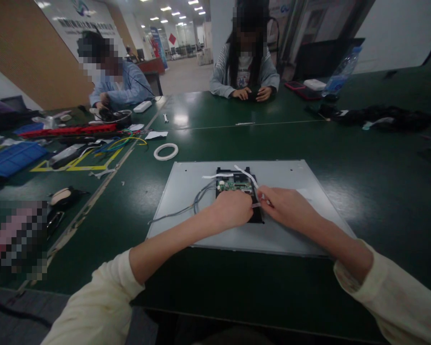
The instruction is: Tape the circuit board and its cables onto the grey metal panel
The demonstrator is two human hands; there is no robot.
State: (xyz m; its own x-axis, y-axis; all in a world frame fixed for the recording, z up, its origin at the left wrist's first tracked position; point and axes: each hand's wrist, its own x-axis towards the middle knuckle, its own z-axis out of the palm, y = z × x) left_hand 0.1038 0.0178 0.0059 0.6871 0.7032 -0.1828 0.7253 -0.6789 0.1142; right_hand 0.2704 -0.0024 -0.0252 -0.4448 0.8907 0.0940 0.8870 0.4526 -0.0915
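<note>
A grey metal panel (290, 225) lies flat on the dark green table (362, 158) in front of me. In a black recess at its middle sits a small green circuit board (233, 184), with grey cables (187, 207) running off to the left. My left hand (232, 208) rests fisted on the black part just below the board. My right hand (287, 207) pinches a white tape strip (249, 177) that runs up and left across the board. A second white strip (215, 176) lies left of the board.
A white tape roll (165, 151) lies beyond the panel. To the left are coloured wires (124, 142), a blue tray (12, 158) and a red bar (64, 130). Two people sit at the far side. A water bottle (341, 72) and dark cloth (384, 117) are at right.
</note>
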